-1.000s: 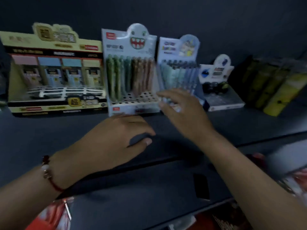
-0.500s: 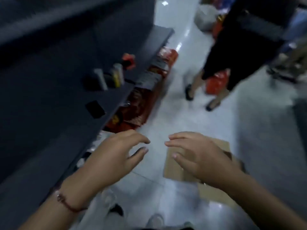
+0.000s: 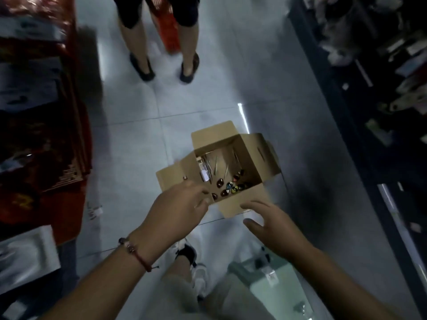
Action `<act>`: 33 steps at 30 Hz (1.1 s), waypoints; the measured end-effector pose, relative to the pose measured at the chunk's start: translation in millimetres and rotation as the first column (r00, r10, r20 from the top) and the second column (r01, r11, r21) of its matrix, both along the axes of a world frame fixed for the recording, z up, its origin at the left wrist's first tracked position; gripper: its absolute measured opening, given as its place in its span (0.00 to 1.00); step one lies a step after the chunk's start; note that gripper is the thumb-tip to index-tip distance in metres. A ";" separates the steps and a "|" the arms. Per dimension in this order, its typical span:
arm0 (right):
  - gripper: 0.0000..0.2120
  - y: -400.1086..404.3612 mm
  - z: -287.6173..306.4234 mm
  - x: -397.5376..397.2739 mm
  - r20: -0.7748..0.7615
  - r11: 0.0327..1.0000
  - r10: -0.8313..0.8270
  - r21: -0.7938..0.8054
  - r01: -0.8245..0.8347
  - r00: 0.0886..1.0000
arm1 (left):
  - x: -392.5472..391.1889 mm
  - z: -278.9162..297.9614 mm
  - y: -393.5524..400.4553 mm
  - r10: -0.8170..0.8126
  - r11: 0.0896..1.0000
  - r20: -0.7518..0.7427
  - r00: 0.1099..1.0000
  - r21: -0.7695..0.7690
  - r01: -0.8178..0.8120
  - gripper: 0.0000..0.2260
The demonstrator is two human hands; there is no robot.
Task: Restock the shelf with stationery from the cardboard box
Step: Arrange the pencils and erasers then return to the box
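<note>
An open cardboard box (image 3: 256, 155) stands on the tiled floor with its flaps spread out. Inside lie clear packets of pens (image 3: 213, 165) and several small round colourful items (image 3: 231, 188). My left hand (image 3: 178, 211), with a red bracelet on the wrist, hovers over the box's near left corner, fingers loosely extended and holding nothing. My right hand (image 3: 275, 227) hangs just in front of the box's near flap, fingers spread and empty. Neither hand touches the box.
Another person's legs (image 3: 161, 38) and a red basket (image 3: 168, 26) stand in the aisle beyond the box. A shelf with red packaged goods (image 3: 41, 135) runs along the left. Dark shelving (image 3: 381, 112) lines the right. My own shoes (image 3: 191, 262) show below.
My view has swung from the shelf with pen displays down to the floor. Both hands have left the shelf and moved down over the open cardboard box.
</note>
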State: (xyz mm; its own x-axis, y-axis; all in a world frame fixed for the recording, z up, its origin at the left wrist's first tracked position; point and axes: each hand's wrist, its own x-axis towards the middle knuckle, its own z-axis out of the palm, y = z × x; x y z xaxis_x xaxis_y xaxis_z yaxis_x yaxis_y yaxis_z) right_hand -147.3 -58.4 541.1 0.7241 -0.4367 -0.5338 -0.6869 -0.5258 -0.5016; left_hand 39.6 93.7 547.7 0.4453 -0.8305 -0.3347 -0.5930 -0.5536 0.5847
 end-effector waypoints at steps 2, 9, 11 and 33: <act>0.18 -26.5 -34.6 15.9 -0.038 0.997 -0.076 0.019 0.076 0.996 | 16.8 -34.6 -39.1 -0.071 0.996 0.001 0.997 0.047 0.071 0.11; 0.17 -123.2 -205.3 59.7 -0.114 0.991 -0.102 0.078 0.111 0.988 | 49.0 -215.9 -155.5 -0.126 0.979 -0.115 0.985 0.148 0.142 0.11; 0.18 -153.7 -271.4 65.5 -0.140 0.994 -0.068 0.076 0.080 0.988 | 46.5 -289.0 -182.4 -0.053 0.982 -0.152 0.987 0.173 0.080 0.11; 0.19 -293.0 -775.2 145.6 -0.403 0.988 -0.116 0.050 0.149 0.908 | 22.0 -783.9 -332.8 0.296 0.748 0.360 0.885 0.489 -0.449 0.28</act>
